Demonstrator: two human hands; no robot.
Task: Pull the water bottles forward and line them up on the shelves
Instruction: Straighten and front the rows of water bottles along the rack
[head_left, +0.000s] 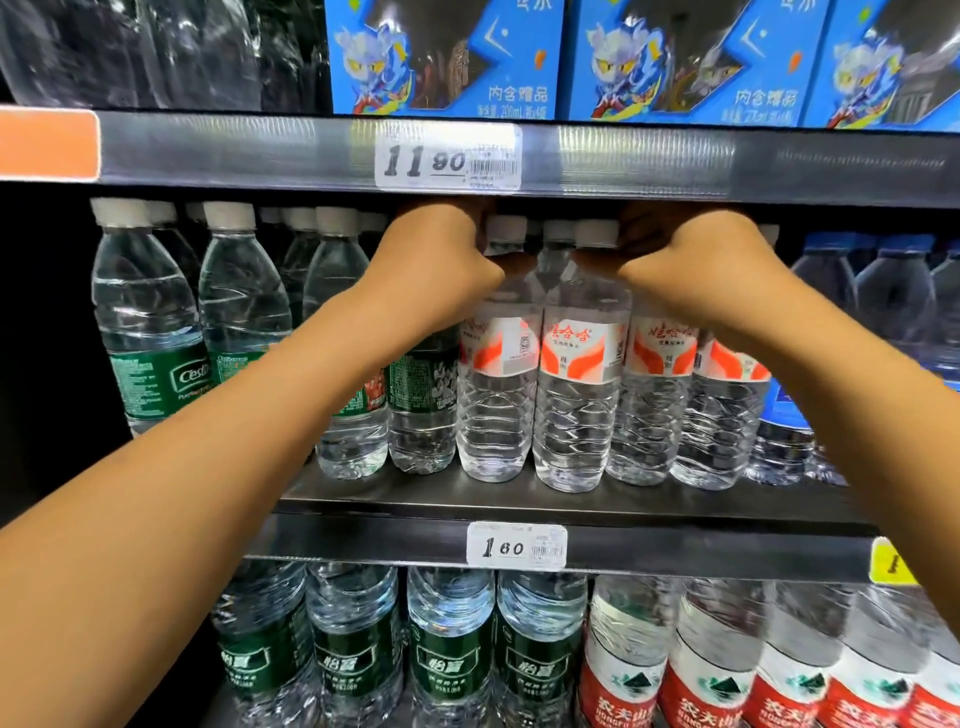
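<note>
Two arms reach in; left hand (436, 260) and right hand (696, 260) grip red-labelled bottles' (579, 364) necks.

Blue cartons (447, 57) printed with a cartoon figure stand side by side on the top tier, right of centre. Clear plastic-wrapped packs (130, 49) occupy the top tier at far left. An orange tag (47, 145) sits at the left end of the upper rail. A white price label (448, 156) reading 11.90, with a barcode, is fixed at the rail's centre. A second white price label (516, 545) reading 1.60 is fixed to the lower rail. A yellow tag (891, 564) sits at that rail's right end.
</note>
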